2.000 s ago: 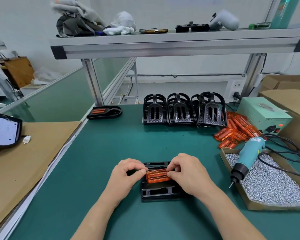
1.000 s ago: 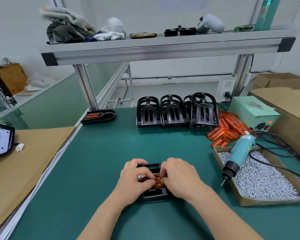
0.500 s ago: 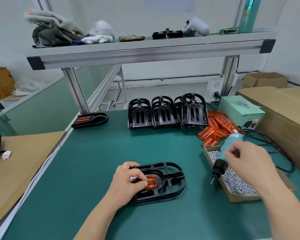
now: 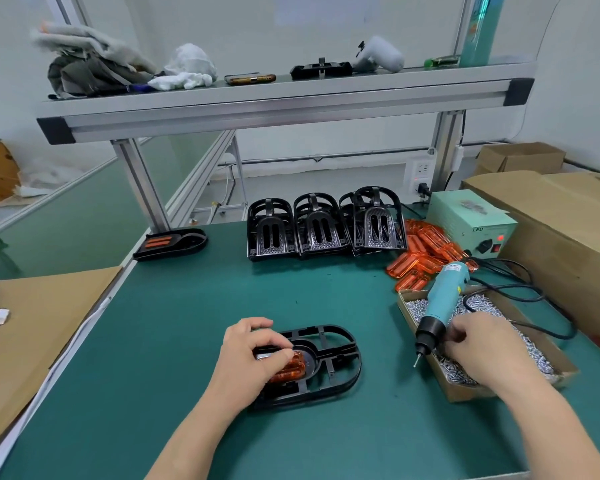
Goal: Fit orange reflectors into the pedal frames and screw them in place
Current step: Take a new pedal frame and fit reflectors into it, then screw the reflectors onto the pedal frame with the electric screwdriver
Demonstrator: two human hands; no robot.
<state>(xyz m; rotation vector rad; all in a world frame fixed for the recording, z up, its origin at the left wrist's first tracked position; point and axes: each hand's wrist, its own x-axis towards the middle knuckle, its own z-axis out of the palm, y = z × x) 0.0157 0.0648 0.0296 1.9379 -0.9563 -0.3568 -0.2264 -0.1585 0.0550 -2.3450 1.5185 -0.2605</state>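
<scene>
Fitting looks done: the left hand [image 4: 250, 355] keeps a closed grip on the orange reflector [image 4: 290, 370], seated in the pedal frame [image 4: 342, 367] at 6 o'clock on the surface [image 4: 174, 323]. At 3 o'clock the right hand [image 4: 478, 344] reaches among the screws [image 4: 530, 351] by the screwdriver [image 4: 445, 296]; I cannot tell its grip. Next likely needs one screw seated squarely.

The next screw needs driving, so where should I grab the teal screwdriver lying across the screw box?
Probably the teal screwdriver round its mid-barrel, above the black collar, coming from the right with the right hand. It leans across the screw box, bit overhanging the near-left edge toward the pedal frame, cord leaving its far end, so that barrel is bare.
</scene>
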